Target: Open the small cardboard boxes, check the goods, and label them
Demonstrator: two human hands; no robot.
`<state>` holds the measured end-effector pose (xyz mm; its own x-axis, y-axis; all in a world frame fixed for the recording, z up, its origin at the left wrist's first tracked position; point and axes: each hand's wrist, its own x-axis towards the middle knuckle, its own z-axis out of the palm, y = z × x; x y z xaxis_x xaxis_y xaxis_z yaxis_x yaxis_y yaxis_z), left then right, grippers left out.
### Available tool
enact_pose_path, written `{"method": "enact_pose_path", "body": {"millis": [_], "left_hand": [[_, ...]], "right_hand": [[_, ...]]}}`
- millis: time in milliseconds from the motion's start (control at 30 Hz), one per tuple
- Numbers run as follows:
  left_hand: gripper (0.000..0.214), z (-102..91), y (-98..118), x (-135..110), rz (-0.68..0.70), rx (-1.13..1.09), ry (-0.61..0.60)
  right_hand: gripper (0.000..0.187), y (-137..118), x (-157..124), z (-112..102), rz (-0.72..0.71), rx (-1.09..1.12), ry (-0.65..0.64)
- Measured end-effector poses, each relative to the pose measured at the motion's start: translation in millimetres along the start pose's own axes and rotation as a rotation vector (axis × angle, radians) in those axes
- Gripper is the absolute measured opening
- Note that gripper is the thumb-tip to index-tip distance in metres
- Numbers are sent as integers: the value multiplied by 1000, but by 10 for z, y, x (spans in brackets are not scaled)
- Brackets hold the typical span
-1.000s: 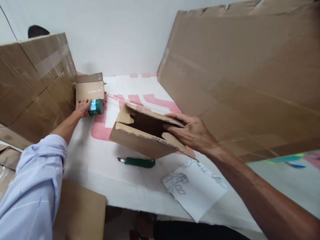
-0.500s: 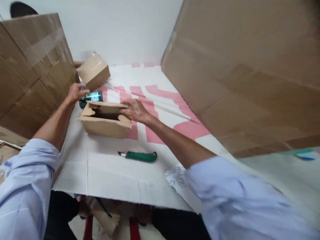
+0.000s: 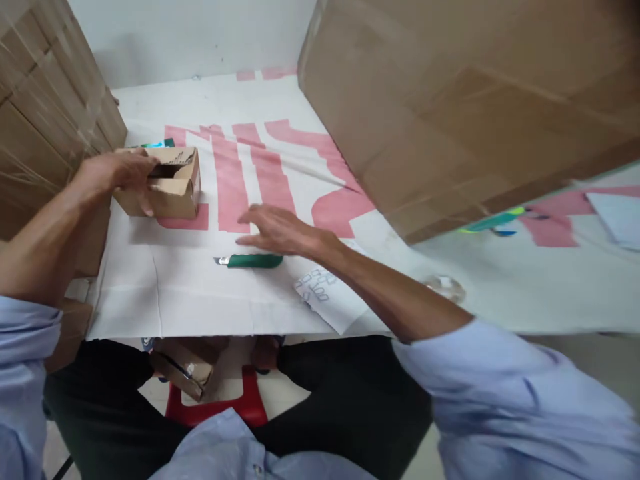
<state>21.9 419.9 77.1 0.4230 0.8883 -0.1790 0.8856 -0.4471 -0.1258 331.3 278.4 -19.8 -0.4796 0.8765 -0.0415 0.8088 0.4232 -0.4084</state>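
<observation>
While lying flat on white table sheet with pink lettering [image 3: 200,300], gripped at one end only: small brown corrugated cardboard box [image 3: 173,193], top flaps raised, mouth open, directly under and just right of left hand [image 3: 117,175].

Left hand: closed on the box's left end, fingers curled over the top edge, thumb down the near face.

Right hand [image 3: 277,230]: empty, spread wide and flat, palm down, low over the sheet; well to the right of the box, not touching it.

Green-handled utility knife with short bare blade [image 3: 253,261]: just beside the right hand on the body side, apart from the fingers, blade tip toward the left hand.

White paper slip with handwritten marks [image 3: 325,300]: under the right forearm, nearer the body than the knife.

Green-and-blue item [image 3: 157,143]: beyond the left hand, mostly hidden behind the box; kind not discernible.

Taped brown carton stack [image 3: 40,113]: outside the left hand, hard against the sheet's edge.

Large brown cardboard panel [image 3: 450,100]: beyond and to the right of the right hand, leaning over the sheet.

Progress, as a judgement only: box set down and standing open; contents hidden from view; no fresh tape or closed flap on top; knife not yet in either hand.
</observation>
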Motion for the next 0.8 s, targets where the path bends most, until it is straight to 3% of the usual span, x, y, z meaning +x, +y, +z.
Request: {"method": "enact_pose_path", "body": {"millis": [100, 200, 267, 400, 533, 600, 667, 700, 800], "left_hand": [[99, 157, 288, -122, -120, 126, -67], [69, 280, 422, -195, -164, 94, 123], [63, 375, 380, -164, -185, 64, 223], [77, 473, 200, 69, -274, 5, 325], [110, 216, 287, 168, -434, -94, 291], [117, -2, 465, -34, -433, -179, 320], [102, -189, 708, -452, -231, -304, 436], [89, -245, 848, -728, -84, -437, 428], [52, -138, 1310, -1641, 299, -810, -32]], "right_hand": [[35, -13, -415, 185, 73, -93, -120], [23, 8, -532, 360, 76, -147, -108], [18, 44, -528, 459, 76, -167, -81], [19, 104, -485, 619, 101, -198, -30], [22, 105, -473, 720, 124, -207, 44], [22, 107, -489, 760, 146, -199, 76], [23, 124, -513, 806, 170, -183, 115], [24, 138, -526, 831, 178, -172, 136], [28, 174, -558, 901, 191, -138, 187]]}}
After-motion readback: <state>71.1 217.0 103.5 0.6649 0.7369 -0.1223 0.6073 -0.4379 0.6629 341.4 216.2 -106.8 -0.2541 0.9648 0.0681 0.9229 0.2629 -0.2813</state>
